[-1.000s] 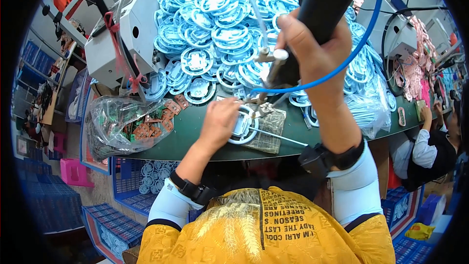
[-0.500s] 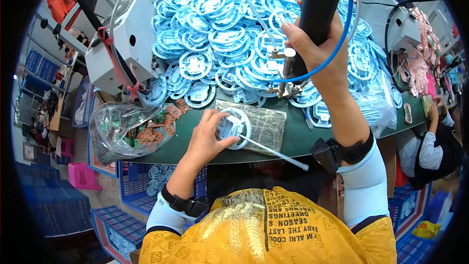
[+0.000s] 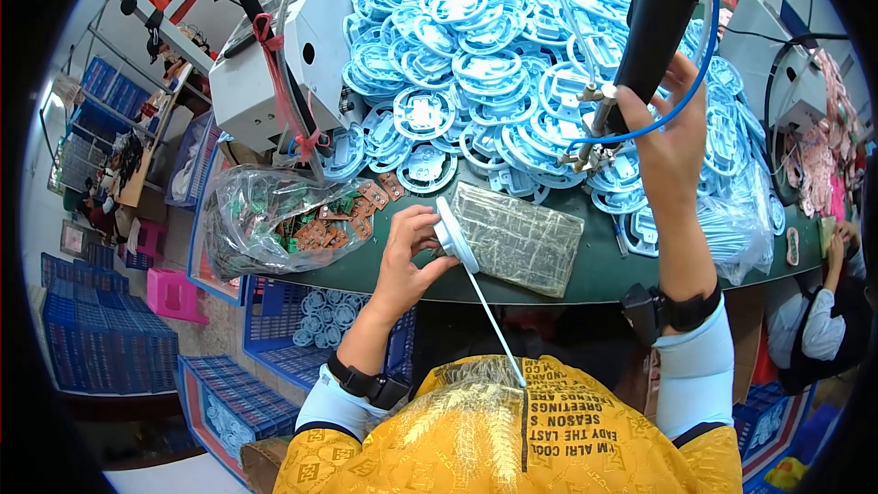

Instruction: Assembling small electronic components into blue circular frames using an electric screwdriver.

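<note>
My left hand [image 3: 412,256] pinches the rim of a light-blue round plastic piece [image 3: 455,234], turned nearly edge-on. A thin white rod [image 3: 494,325] extends from it toward my yellow top. My right hand [image 3: 672,123] is beside the lower end of a hanging black powered screwdriver [image 3: 654,32]. Its thumb and fingers are spread apart, the thumb near the tool's metal fittings [image 3: 599,114]. A blue air hose curves across that hand. Below the screwdriver and right of my left hand lies a flat block wrapped in clear tape [image 3: 517,238].
A large heap of light-blue round plastic parts [image 3: 457,64] covers the back of the green table [image 3: 402,285]. A clear bag of small brown and green boards [image 3: 283,224] lies at left, by a grey metal box [image 3: 283,64]. Blue crates [image 3: 110,320] stand below; a co-worker [image 3: 823,320] sits at right.
My left hand has tipped the round piece from face-up to nearly edge-on, swinging the rod toward me. My right hand has slid lower along the screwdriver and loosened its grip. The view has shifted left.
</note>
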Demonstrator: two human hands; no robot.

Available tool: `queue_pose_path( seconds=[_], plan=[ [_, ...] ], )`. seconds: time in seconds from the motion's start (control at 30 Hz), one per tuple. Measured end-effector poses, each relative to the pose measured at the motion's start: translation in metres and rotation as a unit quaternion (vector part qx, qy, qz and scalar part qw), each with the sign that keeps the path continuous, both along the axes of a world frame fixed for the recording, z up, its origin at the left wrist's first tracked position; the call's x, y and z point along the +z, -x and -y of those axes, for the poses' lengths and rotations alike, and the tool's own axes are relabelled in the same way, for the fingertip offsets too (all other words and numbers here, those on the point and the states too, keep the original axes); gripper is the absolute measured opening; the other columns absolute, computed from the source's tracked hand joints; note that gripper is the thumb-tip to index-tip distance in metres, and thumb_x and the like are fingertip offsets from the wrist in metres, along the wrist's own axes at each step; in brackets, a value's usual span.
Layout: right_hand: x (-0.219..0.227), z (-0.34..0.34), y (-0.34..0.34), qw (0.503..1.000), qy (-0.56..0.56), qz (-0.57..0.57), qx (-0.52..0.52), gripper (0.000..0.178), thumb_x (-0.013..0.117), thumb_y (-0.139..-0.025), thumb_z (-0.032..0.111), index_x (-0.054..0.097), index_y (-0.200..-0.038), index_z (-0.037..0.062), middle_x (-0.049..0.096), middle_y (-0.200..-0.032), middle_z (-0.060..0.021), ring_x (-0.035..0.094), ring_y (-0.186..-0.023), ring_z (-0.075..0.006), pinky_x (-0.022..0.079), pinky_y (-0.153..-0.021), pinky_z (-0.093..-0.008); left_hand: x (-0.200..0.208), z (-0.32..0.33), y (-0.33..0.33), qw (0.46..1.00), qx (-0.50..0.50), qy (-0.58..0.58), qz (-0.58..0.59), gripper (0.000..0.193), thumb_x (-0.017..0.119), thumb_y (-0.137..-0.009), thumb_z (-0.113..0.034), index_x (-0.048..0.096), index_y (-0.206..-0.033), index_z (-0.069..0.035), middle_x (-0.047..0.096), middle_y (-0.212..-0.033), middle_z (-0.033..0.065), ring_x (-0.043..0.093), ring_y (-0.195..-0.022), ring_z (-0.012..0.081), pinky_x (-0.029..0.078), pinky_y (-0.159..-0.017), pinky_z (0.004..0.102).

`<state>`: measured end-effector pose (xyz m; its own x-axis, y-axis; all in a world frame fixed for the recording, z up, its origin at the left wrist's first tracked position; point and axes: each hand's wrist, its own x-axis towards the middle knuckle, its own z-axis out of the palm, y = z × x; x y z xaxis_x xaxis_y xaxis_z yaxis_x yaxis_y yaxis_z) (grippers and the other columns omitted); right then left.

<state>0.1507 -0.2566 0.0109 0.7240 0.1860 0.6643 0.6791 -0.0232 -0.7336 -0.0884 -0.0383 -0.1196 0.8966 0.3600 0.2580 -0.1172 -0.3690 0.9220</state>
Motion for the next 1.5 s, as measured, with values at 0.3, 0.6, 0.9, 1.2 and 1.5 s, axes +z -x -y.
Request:
queue_pose_path(
  seconds=[0.3,0.6,0.9,1.2,1.5],
  plan=[
    [-0.067,-0.007,0.096,0.95,0.256,0.03,0.177,0.038,0.078,-0.083,0.033,0.062,-0.1,0.0038,0.062,-0.091,-0.0114,0.065,-0.075,-0.029,0.052,-0.062,-0.0386,-0.004,0.007,-0.011,0.995,0.014,0.095,0.001,0.062,0.079,-0.077,0.001,0.045,-0.128,-0.005,0.034,-0.154,0.0173,0.065,-0.098,0.0151,0.055,-0.081,0.0288],
    [-0.096,-0.037,0.107,0.932,0.297,0.061,0.2,0.033,0.072,-0.088,0.03,0.054,-0.077,0.0049,0.057,-0.069,-0.0132,0.06,-0.06,-0.0354,0.046,-0.052,-0.0431,-0.003,0.031,-0.018,0.993,-0.001,0.122,-0.009,0.056,0.079,-0.079,-0.002,0.046,-0.124,-0.004,0.042,-0.15,0.0173,0.064,-0.093,0.0134,0.055,-0.079,0.0275],
    [-0.1,-0.033,0.104,0.902,0.207,-0.19,0.327,0.03,0.065,-0.094,0.029,0.061,-0.081,0.0023,0.058,-0.064,-0.0098,0.059,-0.052,-0.0227,0.043,-0.05,-0.0353,0.006,0.025,-0.015,0.997,0.026,0.041,-0.063,0.075,0.085,-0.072,-0.012,0.043,-0.134,-0.008,0.049,-0.138,0.0122,0.057,-0.116,0.0201,0.05,-0.095,0.035],
    [-0.132,-0.022,0.101,0.859,0.271,-0.285,0.329,0.019,0.068,-0.093,0.019,0.064,-0.09,0.0011,0.061,-0.071,-0.0093,0.058,-0.063,-0.0177,0.046,-0.06,-0.031,0.012,-0.071,0.125,0.892,-0.121,0.281,-0.332,0.068,0.084,-0.075,-0.021,0.055,-0.134,-0.003,0.063,-0.121,0.0071,0.059,-0.111,0.0159,0.047,-0.098,0.0326],
    [-0.123,-0.07,0.087,0.924,0.255,-0.136,0.252,0.016,0.069,-0.088,0.013,0.06,-0.084,0.0002,0.058,-0.074,-0.0139,0.059,-0.063,-0.0293,0.046,-0.059,-0.0367,-0.019,-0.136,0.295,0.742,0.225,-0.121,-0.619,0.04,0.08,-0.078,-0.025,0.074,-0.107,0.001,0.073,-0.104,0.017,0.07,-0.097,0.0307,0.055,-0.084,0.0413]
  ],
)
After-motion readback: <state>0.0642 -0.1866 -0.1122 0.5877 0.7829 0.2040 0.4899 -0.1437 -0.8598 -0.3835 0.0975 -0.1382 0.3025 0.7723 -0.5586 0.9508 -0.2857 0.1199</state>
